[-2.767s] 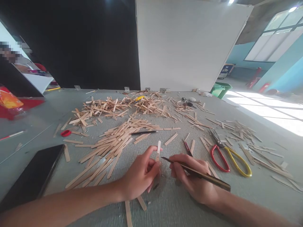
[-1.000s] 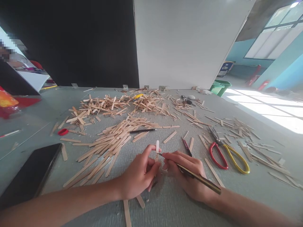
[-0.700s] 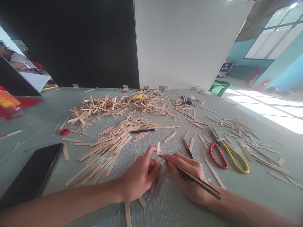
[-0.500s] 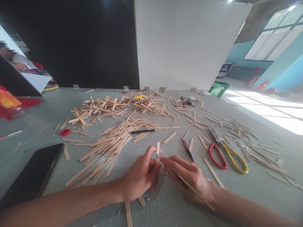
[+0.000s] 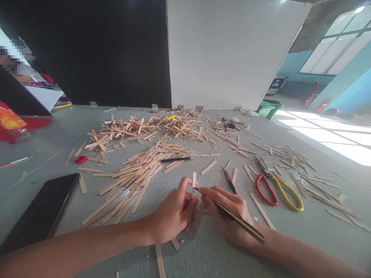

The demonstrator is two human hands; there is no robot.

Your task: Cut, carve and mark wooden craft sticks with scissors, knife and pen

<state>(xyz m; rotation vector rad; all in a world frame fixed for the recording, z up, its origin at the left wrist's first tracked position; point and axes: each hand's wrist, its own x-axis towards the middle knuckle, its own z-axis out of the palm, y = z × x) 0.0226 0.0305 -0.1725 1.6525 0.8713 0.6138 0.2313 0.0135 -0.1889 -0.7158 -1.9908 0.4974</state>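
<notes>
My left hand [image 5: 174,210] is closed, pinching a small wooden craft stick [image 5: 194,180] upright between thumb and fingers. A pencil [image 5: 242,222] with dark and gold stripes is gripped in my right hand [image 5: 228,212]. Its dark tip meets or nearly meets the stick, just above my left thumb. The lower part of the stick is hidden by my left fingers. Beyond the hands lies a fan of loose craft sticks [image 5: 142,170] with a black pen [image 5: 176,159] on it. A dark red craft knife [image 5: 230,181] rests past my right hand.
Pliers [image 5: 268,181] with red and yellow handles lie at right. A black phone-like slab [image 5: 40,210] and a red ring [image 5: 80,159] are at left. Heaps of sticks [image 5: 127,127] spread before an upright black and white panel [image 5: 214,54]. A green bin [image 5: 269,108] stands beyond the table.
The pencil has swung in my right hand, and its tip now shows against the craft stick. My left hand keeps the stick in nearly the same place.
</notes>
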